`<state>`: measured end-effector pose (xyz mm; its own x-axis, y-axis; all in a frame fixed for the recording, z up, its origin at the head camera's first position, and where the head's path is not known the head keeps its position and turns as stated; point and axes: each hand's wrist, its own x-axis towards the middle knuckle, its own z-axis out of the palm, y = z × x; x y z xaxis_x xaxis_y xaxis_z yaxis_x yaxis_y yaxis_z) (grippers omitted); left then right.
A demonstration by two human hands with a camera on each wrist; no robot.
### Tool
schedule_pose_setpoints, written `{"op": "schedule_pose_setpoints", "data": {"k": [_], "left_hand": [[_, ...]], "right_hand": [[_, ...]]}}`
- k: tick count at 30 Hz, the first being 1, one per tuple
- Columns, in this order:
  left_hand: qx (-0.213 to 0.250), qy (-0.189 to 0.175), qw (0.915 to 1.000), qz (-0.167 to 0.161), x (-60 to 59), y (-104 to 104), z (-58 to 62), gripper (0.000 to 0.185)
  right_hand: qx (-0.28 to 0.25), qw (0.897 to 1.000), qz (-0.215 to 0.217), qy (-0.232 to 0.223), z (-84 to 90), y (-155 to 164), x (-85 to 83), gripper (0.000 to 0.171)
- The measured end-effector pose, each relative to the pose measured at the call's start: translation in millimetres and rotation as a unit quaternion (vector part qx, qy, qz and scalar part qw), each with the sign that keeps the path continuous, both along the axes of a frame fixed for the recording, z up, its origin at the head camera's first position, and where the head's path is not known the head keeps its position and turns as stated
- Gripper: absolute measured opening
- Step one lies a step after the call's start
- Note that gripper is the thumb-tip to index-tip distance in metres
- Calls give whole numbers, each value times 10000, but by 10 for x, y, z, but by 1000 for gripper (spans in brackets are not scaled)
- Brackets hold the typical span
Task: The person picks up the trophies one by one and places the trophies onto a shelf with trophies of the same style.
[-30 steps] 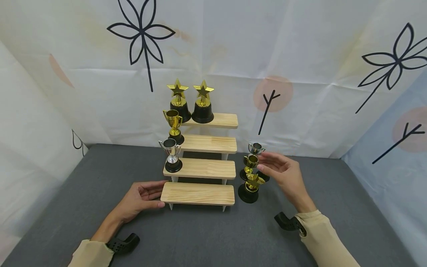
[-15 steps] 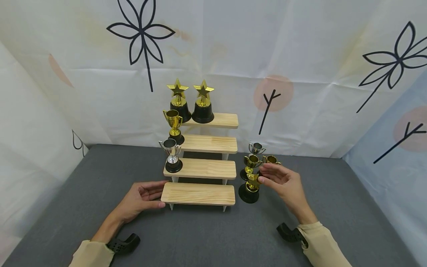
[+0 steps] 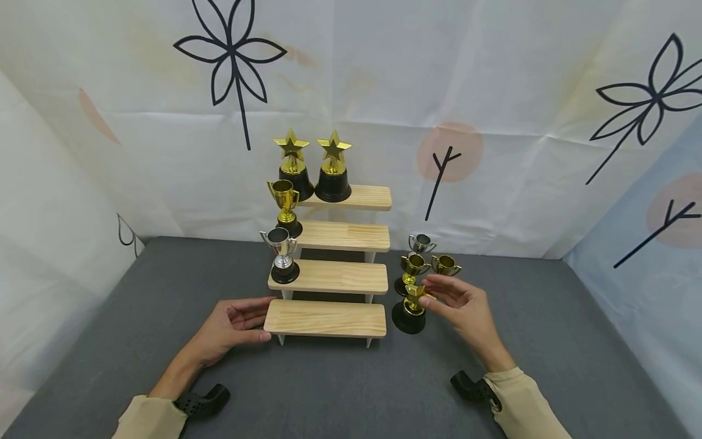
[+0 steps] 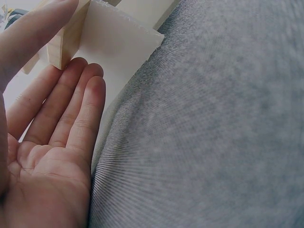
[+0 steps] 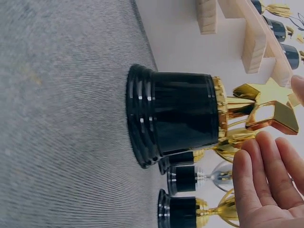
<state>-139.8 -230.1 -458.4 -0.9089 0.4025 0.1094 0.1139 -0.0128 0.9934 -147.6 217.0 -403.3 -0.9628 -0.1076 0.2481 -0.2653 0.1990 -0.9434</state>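
The right hand (image 3: 466, 308) has its fingers spread loosely around the gold star trophy (image 3: 412, 308), touching the star but not pinching it. The trophy stands on the grey bench (image 3: 340, 384), just right of the wooden step shelf (image 3: 329, 317). The left hand (image 3: 233, 326) lies flat and loose against the shelf's bottom step.

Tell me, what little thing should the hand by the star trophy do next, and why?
Probably close the right hand round the star trophy. Its fingertips are at the gold star but look open, not gripping. The trophy stands on the grey table, and the left hand touches the bare bottom step.
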Motion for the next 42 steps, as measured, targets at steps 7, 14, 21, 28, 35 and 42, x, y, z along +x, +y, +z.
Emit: {"op": "schedule_pose_setpoints", "data": {"k": [7, 14, 21, 28, 35, 42], "left_hand": [[-56, -24, 10000, 39, 9, -8, 19, 70], [-29, 71, 10000, 31, -1, -11, 18, 70], [-18, 21, 10000, 49, -7, -12, 15, 71], [-35, -17, 10000, 42, -8, -10, 11, 71], [-57, -91, 9999, 68, -11, -12, 6, 72], [-91, -94, 9999, 61, -12, -13, 8, 72]], "right_hand": [[112, 9999, -31, 6, -73, -52, 8, 46], [220, 9996, -153, 116, -124, -80, 6, 44], [207, 9996, -215, 18, -153, -109, 16, 40], [311, 9990, -335, 20, -175, -121, 24, 37], [395, 9985, -320, 201, -188, -129, 26, 35], [358, 9979, -341, 407, -120, -134, 65, 30]]}}
